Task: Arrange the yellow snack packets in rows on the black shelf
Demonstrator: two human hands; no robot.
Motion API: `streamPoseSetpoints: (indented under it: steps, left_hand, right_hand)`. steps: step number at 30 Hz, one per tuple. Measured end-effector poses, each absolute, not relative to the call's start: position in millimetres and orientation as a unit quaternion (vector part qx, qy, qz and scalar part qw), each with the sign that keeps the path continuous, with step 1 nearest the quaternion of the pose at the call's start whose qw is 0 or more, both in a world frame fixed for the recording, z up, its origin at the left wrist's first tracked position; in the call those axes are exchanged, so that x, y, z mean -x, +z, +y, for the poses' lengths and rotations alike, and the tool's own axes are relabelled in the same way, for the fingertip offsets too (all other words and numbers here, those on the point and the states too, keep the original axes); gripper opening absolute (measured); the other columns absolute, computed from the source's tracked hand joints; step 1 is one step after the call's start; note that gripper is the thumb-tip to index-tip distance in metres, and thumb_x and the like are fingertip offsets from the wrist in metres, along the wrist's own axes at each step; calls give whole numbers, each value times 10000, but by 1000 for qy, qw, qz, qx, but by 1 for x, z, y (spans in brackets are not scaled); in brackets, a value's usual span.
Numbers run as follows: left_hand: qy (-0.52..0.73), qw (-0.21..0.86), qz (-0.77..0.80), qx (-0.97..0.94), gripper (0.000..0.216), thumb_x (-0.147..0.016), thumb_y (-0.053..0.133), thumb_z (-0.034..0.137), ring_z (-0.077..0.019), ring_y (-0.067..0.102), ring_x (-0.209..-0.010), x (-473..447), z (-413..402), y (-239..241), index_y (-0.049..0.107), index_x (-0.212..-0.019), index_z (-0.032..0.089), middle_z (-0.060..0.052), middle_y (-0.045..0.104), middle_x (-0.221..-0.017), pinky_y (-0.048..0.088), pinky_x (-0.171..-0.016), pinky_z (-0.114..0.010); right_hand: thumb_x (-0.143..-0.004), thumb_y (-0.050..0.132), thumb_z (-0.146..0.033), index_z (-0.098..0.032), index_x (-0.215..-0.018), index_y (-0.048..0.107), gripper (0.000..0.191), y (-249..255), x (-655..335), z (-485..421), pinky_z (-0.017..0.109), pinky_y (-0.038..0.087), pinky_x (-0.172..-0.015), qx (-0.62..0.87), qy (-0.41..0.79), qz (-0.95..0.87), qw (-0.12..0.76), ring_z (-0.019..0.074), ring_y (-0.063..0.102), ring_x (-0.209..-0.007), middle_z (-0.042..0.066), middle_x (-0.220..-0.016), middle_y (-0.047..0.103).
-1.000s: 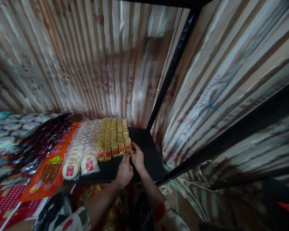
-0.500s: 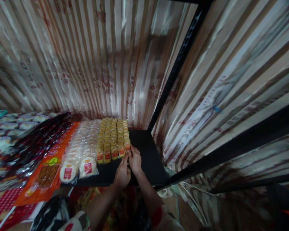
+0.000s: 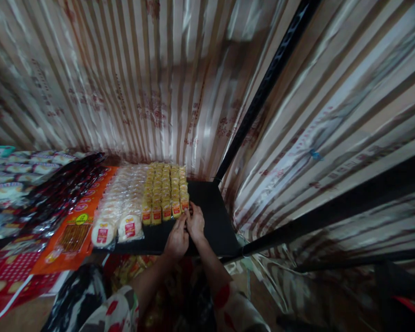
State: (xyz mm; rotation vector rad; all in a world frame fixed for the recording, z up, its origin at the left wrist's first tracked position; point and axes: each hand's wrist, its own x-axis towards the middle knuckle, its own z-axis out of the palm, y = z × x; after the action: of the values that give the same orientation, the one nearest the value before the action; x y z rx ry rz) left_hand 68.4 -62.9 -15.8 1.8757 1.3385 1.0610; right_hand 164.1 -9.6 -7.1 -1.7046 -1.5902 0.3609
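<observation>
Evidently, the delicate spot was the front end of the rightmost row of yellow packets (image 3: pixel 184 196), which stood in close rows on the black shelf (image 3: pixel 210 216), just right of the round white packets (image 3: pixel 130 227). The left hand (image 3: pixel 177 237) and the right hand (image 3: pixel 195 221) were close together at that end, fingers bunched rather than spread; whether they pinched the front packet or only pressed against it, I could not tell. That row formed the outer side of the block, so an uneven sideways nudge from the right hand might have skewed it. Too firm a push from the front could have buckled the line, since the wrappers looked slick, and a wrapper caught on a finger might have dragged one packet towards the shelf's front edge.
</observation>
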Motion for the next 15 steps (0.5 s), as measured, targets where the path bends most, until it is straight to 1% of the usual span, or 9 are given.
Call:
streamPoseSetpoints:
  steps: [4, 7, 9, 11, 13, 15]
  left_hand:
    - [364, 283, 522, -717, 626, -673, 342, 28, -176, 345, -1288, -66, -73, -1, 400, -1294, 81, -125, 422, -1358, 304, -1092, -349]
    - [342, 259, 534, -728, 587, -677, 345, 34, -166, 386, -1245, -60, -90, 7, 452, -1249, 106, -101, 465, -1308, 294, -1091, -321]
    - [336, 253, 531, -736, 570, -685, 350, 53, -168, 425, -1197, -54, -107, 8, 463, -1238, 134, -88, 503, -1253, 324, -1063, -312]
    - [340, 257, 521, -739, 542, -712, 340, 80, -172, 460, -1144, -45, -126, 6, 460, -1237, 143, -89, 531, -1200, 364, -1020, -306]
    - [343, 271, 509, -741, 489, -766, 321, 118, -175, 486, -1096, -33, -146, 1, 455, -1235, 148, -91, 550, -1159, 394, -977, -312]
    - [332, 290, 502, -744, 424, -818, 312, 163, -178, 505, -1055, -18, -166, -7, 470, -1211, 161, -88, 565, -1133, 413, -944, -322]
  right_hand:
    - [-833, 409, -313, -108, -1197, 520, 432, -2, -166, -18, 322, 471, -790, 651, 162, -623, 402, 199, 560, -886, 139, -1051, 571]
    - [-825, 410, -297, -97, -1197, 515, 435, 3, -163, -33, 319, 478, -772, 655, 159, -611, 415, 201, 555, -916, 158, -1102, 550]
    - [-827, 397, -289, -99, -1182, 524, 422, 6, -159, -48, 320, 479, -766, 658, 162, -601, 423, 197, 561, -903, 156, -1092, 559]
    - [-835, 378, -278, -113, -1164, 535, 400, 7, -151, -67, 325, 469, -800, 652, 169, -599, 433, 192, 566, -911, 140, -1068, 580]
    - [-848, 353, -264, -129, -1148, 541, 379, 6, -140, -90, 318, 455, -838, 636, 189, -601, 447, 178, 575, -918, 122, -1047, 603]
    - [-862, 330, -254, -136, -1132, 544, 365, 3, -128, -116, 293, 460, -829, 615, 216, -603, 459, 160, 591, -888, 107, -1027, 624]
